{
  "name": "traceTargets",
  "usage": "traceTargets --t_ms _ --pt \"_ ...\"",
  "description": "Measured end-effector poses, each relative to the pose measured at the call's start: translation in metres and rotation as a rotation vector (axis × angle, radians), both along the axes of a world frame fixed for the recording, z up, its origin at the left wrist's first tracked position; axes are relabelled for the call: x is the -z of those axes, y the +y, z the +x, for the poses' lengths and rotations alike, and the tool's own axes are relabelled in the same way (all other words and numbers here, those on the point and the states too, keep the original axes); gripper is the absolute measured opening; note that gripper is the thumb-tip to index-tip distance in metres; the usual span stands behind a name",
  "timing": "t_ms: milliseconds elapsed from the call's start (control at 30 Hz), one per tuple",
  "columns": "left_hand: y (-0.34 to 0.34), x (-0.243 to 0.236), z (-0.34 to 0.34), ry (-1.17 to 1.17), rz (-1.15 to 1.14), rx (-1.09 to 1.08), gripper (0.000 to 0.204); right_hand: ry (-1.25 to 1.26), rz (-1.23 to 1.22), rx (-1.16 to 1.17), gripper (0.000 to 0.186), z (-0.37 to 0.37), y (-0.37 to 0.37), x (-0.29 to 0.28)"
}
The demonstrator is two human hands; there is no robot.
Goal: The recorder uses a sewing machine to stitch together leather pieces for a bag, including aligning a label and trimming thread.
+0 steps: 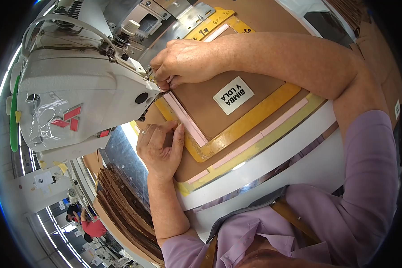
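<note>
My right hand (187,62) reaches across under the sewing machine head (80,85), its fingertips pinched together at the upper end of a narrow pink strip (185,117). That strip lies along the inside edge of a yellow template frame (254,118) on a brown sheet (196,100). My left hand (158,147), a ring on one finger, is curled at the frame's left side. Its thumb and forefinger come close together beside the strip; what lies between them cannot be made out. A white printed label (233,95) sits on the brown sheet inside the frame.
Metal clamp plates (187,22) hold the frame's far end. More pink strips (259,138) lie along the near edge. Stacked brown pieces (125,205) stand at lower left, beside a blue-grey metal surface (127,152). Another person in red (94,228) works in the background.
</note>
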State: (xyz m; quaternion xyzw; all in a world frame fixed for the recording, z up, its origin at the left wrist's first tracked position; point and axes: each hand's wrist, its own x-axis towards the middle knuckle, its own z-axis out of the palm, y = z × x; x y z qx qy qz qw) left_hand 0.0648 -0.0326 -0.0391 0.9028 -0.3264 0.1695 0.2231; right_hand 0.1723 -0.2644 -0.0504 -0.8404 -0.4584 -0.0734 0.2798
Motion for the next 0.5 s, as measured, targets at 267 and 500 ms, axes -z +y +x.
traceTargets --t_ms 267,500 --pt "0.0 0.0 -0.001 0.017 -0.015 -0.013 0.012 -0.216 -0.025 0.026 0.011 0.005 0.004 0.015" --pt "0.001 -0.003 -0.003 0.043 0.011 -0.037 0.011 -0.186 0.019 0.092 0.013 0.004 -0.005 0.011"
